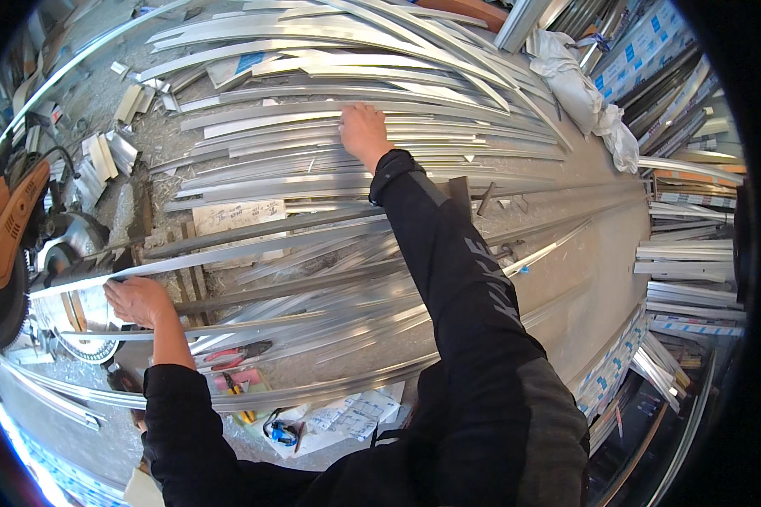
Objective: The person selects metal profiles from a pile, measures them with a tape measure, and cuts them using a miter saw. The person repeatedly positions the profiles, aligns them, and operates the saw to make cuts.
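My left hand [140, 302] is at the saw end of a long aluminium profile [254, 247], its fingers closed over the strip's near edge. That profile slopes from the saw table up to the right and passes beneath my right forearm. Farther off, my right hand [365, 135] reaches onto a pile of silvery aluminium strips [287, 139]. Its fingers are curled down at the edge of one strip; the fingertips are partly hidden. Left of my left hand stands a mitre saw with an orange handle [13, 215] and a round toothed blade [93, 348].
Offcuts [101, 156] lie on the littered floor by the saw. Red-handled pliers [237, 355], yellow-handled cutters [243, 410], a blue tape measure [286, 433] and papers [347, 416] lie close to my body. Racks of profiles [689, 258] and white plastic sheeting [583, 97] line the right.
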The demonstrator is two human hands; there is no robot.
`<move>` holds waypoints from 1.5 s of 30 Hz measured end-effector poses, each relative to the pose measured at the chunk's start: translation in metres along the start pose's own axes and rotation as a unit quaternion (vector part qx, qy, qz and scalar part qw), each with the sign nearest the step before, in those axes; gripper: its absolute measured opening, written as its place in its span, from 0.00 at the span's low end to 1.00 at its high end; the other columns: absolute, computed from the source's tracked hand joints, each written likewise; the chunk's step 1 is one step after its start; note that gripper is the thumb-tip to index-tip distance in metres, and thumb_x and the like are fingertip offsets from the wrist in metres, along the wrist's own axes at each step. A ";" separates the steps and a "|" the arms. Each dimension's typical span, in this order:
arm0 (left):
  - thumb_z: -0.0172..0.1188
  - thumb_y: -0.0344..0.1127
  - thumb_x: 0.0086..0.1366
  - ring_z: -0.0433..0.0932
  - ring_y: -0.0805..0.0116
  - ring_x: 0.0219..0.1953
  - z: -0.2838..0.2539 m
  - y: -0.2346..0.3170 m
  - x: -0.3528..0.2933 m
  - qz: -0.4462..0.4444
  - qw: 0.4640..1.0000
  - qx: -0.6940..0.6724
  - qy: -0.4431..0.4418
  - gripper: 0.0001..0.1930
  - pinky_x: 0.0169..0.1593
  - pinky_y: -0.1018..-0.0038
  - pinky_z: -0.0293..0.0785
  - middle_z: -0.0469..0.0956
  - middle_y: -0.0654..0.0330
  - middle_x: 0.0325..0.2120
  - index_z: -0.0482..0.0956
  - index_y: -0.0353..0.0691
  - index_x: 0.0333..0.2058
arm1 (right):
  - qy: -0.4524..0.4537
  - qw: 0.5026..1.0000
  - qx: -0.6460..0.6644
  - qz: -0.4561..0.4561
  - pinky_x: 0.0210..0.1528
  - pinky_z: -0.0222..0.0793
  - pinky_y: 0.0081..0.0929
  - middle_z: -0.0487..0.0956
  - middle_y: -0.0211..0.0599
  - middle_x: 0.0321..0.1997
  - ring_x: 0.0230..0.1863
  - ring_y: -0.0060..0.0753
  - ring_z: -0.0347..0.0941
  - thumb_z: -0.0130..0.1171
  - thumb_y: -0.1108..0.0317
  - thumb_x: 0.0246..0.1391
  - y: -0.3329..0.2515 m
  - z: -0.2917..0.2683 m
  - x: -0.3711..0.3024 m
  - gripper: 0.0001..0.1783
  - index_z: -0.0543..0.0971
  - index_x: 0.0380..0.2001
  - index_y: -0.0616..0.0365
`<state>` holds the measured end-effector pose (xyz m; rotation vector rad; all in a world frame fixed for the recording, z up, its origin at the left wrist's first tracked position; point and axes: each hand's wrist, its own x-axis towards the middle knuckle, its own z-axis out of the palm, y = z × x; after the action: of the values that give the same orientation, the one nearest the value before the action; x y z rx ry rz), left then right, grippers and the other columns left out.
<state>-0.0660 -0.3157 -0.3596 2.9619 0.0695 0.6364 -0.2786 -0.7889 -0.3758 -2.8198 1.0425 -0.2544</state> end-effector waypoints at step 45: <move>0.49 0.38 0.71 0.58 0.53 0.74 -0.035 0.027 -0.005 -0.053 0.993 -0.023 -0.107 0.28 0.75 0.55 0.48 0.66 0.49 0.70 0.67 0.32 0.67 | 0.124 0.978 0.075 -0.152 0.45 0.74 0.49 0.83 0.45 0.41 0.42 0.56 0.79 0.55 0.63 0.67 -0.007 -0.072 0.021 0.09 0.80 0.46 0.51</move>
<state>-0.0847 -0.3389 -0.3268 2.9386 0.1888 0.3002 -0.2729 -0.8014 -0.3017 -2.8483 0.5889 -0.6982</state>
